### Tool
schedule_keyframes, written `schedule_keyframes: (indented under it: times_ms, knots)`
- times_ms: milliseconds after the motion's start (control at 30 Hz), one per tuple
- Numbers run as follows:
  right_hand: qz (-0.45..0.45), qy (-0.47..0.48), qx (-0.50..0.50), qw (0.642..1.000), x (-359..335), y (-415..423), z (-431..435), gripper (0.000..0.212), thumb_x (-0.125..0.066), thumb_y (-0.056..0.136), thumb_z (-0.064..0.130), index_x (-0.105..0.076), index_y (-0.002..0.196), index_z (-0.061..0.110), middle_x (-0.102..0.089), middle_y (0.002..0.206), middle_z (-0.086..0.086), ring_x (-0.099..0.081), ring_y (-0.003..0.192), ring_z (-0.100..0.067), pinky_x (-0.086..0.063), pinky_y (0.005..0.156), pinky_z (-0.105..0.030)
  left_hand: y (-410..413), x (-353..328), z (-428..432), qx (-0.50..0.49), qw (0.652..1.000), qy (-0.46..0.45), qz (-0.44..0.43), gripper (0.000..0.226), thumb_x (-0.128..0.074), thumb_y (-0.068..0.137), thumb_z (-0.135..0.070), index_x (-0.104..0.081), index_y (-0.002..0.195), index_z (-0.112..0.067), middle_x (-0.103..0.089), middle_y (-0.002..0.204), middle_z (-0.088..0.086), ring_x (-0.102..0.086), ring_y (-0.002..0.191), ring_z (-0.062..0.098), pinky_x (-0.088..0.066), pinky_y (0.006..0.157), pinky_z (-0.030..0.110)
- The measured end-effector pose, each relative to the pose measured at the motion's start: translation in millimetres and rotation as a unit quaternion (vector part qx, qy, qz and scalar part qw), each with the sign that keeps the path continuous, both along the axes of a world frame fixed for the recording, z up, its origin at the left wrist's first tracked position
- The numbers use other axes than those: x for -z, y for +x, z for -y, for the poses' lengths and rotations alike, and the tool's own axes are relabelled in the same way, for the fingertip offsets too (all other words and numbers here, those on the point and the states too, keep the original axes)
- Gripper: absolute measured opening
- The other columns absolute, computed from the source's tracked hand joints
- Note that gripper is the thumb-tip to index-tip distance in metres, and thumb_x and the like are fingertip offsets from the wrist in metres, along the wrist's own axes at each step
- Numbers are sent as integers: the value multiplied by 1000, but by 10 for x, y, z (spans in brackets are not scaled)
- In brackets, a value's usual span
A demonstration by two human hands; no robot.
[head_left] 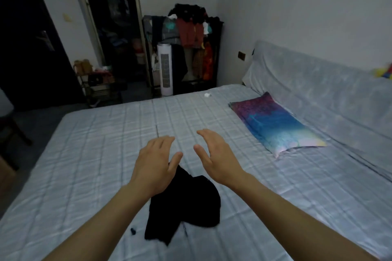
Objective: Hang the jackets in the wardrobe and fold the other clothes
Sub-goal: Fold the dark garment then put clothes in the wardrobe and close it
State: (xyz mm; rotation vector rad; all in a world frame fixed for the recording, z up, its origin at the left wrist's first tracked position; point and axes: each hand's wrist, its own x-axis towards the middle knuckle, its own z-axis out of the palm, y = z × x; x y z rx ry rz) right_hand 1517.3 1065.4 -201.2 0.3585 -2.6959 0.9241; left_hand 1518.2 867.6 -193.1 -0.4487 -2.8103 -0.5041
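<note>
From the head camera, both hands were held out over the bed (95, 144), palms facing each other and fingers spread. The left hand (156, 163) and right hand (214, 154) were both released, grasping nothing. The black garment (186, 203) lay crumpled on the checked sheet at about 6 o'clock from the hands, its upper edge passing under the left palm in the picture (whether the palm touched it could not be told). A patterned pillow (273, 123) sat at 3 o'clock, well apart. The clothes rack (186, 48), loaded and heaped on top, stood at 12 o'clock beyond the bed, with a white tower fan (165, 68) just beside it.

The likely trouble: the garment was bunched, so a fold started without spreading it flat would probably come out lumpy or uneven. The rack looked crowded too, and forcing a jacket in might knock other pieces down.

Much was hard to read. The room was dim, the black cloth showed no seams or sleeves, so its kind was unclear. A small dark object (133, 231) near it at 7 o'clock and a small white object (206, 95) at the far edge could not be identified. The doorway at 11 o'clock was almost black.
</note>
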Motion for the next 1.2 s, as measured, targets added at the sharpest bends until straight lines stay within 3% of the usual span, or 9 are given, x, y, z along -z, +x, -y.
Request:
schedule_keyframes:
  times_ms: [167,333,500,600,733,867,1033,1100,1200]
  knots:
    - [39,11,-38,998,405,-739,-360,90,-13,89,77,-41,148,15,-39,155,-7,-32,145,-20,-25,120,-37,-582,332,-457,-42,998,-6,46,84,-11,85,-68,-43,144,-19,-47,147,-1,-39,136,19,-32,110,36]
    - [90,16,-39,995,932,-1241,-388,65,-32,97,53,-40,149,14,-37,156,-7,-30,145,-20,-23,120,-37,-1059,797,-638,-36,995,-22,89,80,-11,87,-66,-38,147,-20,-43,150,-1,-36,138,18,-30,110,35]
    - [126,10,-23,992,1479,-1612,-340,79,-21,91,65,-38,150,16,-35,157,-6,-29,146,-19,-24,120,-39,-1493,1368,-564,-26,991,-43,125,73,-15,90,-61,-40,145,-20,-46,147,-2,-41,134,19,-35,108,36]
    - [161,29,-19,986,1815,-1899,-340,70,-25,98,61,-34,152,17,-31,160,-5,-24,148,-18,-15,120,-31,-1715,1737,-506,-23,986,-41,159,71,-14,91,-61,-44,142,-21,-50,143,-3,-44,129,18,-37,107,35]
    - [195,30,-9,980,2208,-2305,-284,93,-5,85,78,-32,153,19,-27,161,-4,-20,149,-17,-10,118,-26,-2109,2118,-415,-25,980,-38,191,80,-9,87,-61,-44,144,-18,-48,146,-1,-44,132,19,-35,110,35]
    - [221,39,-1,975,2731,-2744,-187,59,-34,103,50,-32,153,20,-23,163,-4,-18,150,-18,-14,122,-32,-2606,2594,-334,-25,978,-45,204,76,-11,88,-60,-45,142,-20,-49,144,-2,-44,131,19,-35,108,36]
    - [262,50,-9,964,3478,-3094,-19,61,-34,100,51,-34,152,20,-24,163,-6,-18,150,-22,-19,122,-39,-2994,3353,-255,-12,973,-65,222,72,-18,89,-58,-49,140,-17,-51,142,3,-46,130,24,-40,106,44]
    - [291,81,-20,953,3788,-3163,10,59,-39,102,50,-31,153,22,-25,162,-4,-22,149,-22,-21,120,-38,-3114,3636,-261,-16,962,-97,254,71,-23,89,-61,-44,143,-20,-42,150,4,-37,138,25,-35,109,47]
    - [372,122,-35,920,4189,-3129,32,61,-41,99,56,-30,151,27,-38,153,2,-38,138,-21,-33,112,-42,-3260,4069,-230,-9,931,-162,327,71,-46,89,-65,-26,150,-34,-7,163,4,-3,149,29,-19,113,63]
